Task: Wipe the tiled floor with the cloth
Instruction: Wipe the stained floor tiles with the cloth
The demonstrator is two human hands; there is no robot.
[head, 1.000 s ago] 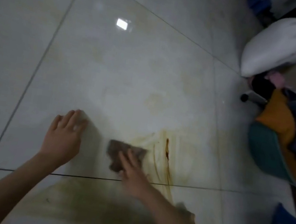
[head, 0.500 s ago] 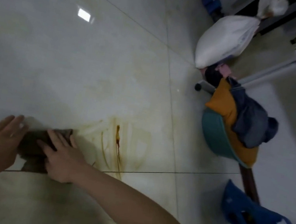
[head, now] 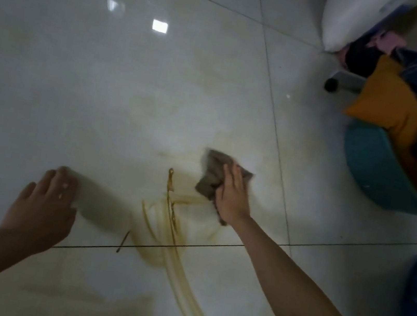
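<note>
2 straight-fingered hands over glossy tile [head: 103, 92]: left hand [head: 42, 206] bare, right hand [head: 232, 197] atop crumpled cloth [head: 212, 170] (brown streaks [head: 170, 182] between).

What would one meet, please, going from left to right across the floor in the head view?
Left hand flat on the floor → brown spill streaks → cloth pressed under the right hand → teal basin.

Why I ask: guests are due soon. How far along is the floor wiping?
Done: the tile beyond the cloth shows only faint yellowing. In hand: the right hand presses the cloth down beside the brown streak; the left hand rests flat on the tile. Left: that streak and the yellowish smears crossing the grout line. Roughly midway, I'd judge.
</note>
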